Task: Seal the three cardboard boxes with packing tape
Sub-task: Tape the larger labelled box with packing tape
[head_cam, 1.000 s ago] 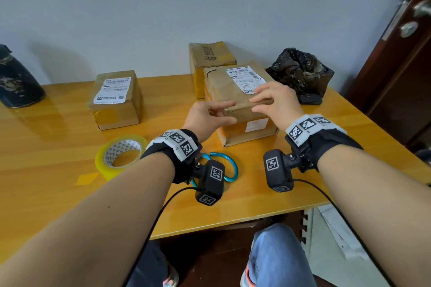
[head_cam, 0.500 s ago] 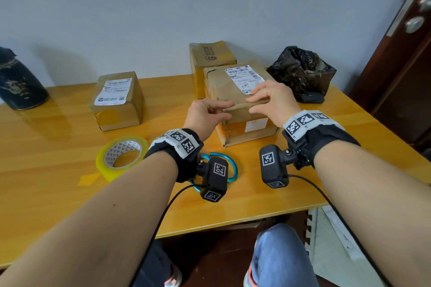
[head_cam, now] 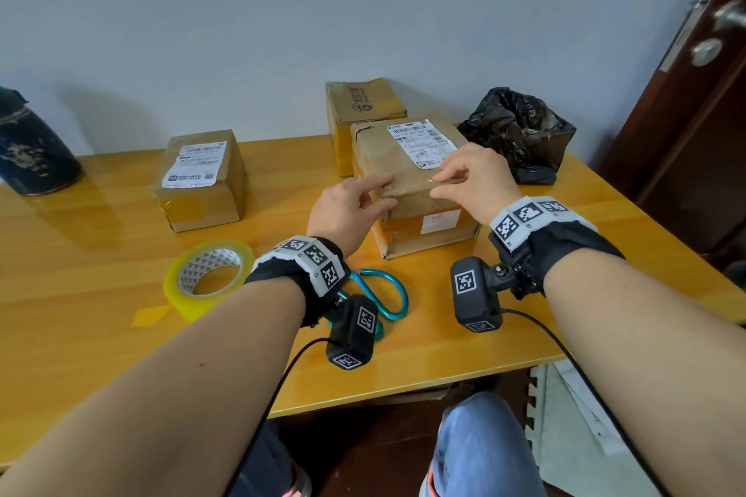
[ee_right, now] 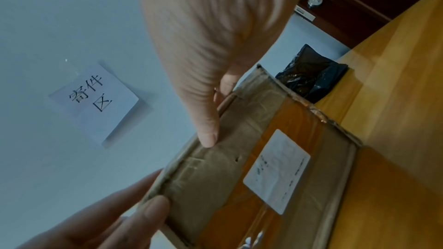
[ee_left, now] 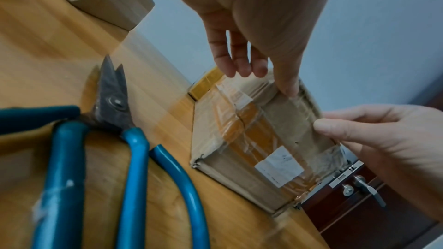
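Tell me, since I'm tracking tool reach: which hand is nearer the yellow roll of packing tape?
Left. The left hand is on the near cardboard box's left edge, toward the yellow roll of packing tape; the right hand presses its top, farther right.

Both bare forearms reach forward from the lower corners of the head view, each wrist wrapped in a black band with square-patterned markers and a small black camera slung beneath. The left hand (head_cam: 350,203) lies at about 10 o'clock from the frame's centre, palm turned inward, fingers straight and pointing toward 2 o'clock, the thumb (ee_left: 287,84) pressing down at its tip. The right hand (head_cam: 472,178) sits at 1 o'clock, knuckles up, fingers bent downward, its thumb (ee_right: 207,135) pressing flat, near the left fingertips.
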A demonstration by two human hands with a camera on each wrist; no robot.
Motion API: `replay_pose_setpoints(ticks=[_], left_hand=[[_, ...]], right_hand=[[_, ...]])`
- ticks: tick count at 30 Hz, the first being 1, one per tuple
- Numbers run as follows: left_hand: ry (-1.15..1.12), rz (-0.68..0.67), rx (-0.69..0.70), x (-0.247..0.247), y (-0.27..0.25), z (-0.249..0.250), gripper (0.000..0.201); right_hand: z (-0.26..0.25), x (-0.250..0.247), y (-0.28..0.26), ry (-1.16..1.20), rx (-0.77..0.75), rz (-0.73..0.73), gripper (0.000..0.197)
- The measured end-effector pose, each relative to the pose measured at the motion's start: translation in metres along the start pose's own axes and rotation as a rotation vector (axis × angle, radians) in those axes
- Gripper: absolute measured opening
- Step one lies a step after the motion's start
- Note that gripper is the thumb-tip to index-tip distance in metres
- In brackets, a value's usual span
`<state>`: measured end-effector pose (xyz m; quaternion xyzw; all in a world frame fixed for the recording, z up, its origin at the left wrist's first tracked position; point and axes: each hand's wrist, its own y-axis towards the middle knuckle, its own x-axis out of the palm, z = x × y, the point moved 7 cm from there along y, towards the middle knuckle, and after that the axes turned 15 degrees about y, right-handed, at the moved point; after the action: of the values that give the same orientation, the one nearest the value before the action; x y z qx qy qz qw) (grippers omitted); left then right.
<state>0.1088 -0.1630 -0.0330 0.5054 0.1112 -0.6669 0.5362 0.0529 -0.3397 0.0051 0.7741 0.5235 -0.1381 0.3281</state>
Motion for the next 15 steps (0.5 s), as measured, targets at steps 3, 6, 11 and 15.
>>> replay_pose_setpoints(ticks=[3,6,11,15], left_hand=[[0.019,-0.010,-0.027,-0.0006,-0.0006,-0.0007,0.036],[0.005,-0.040,-0.044,0.0018,-0.0013,-0.0018,0.036],[-0.006,-0.120,-0.097,0.0038,-0.0020,-0.0022,0.036],[-0.049,-0.198,-0.123,0.0029,-0.0055,-0.0013,0.041]], right_hand=[[-0.0017,0.0047,-0.0012,-0.021,0.000,-0.015,0.032],[-0.0031,0.0089,-0.0067,-0.057,-0.042,-0.013,0.030],[-0.0016,0.0068,-0.0058,-0.059,-0.024,-0.003,0.019],[-0.0046,0.0076,-0.0095,-0.115,-0.023,-0.005,0.025]])
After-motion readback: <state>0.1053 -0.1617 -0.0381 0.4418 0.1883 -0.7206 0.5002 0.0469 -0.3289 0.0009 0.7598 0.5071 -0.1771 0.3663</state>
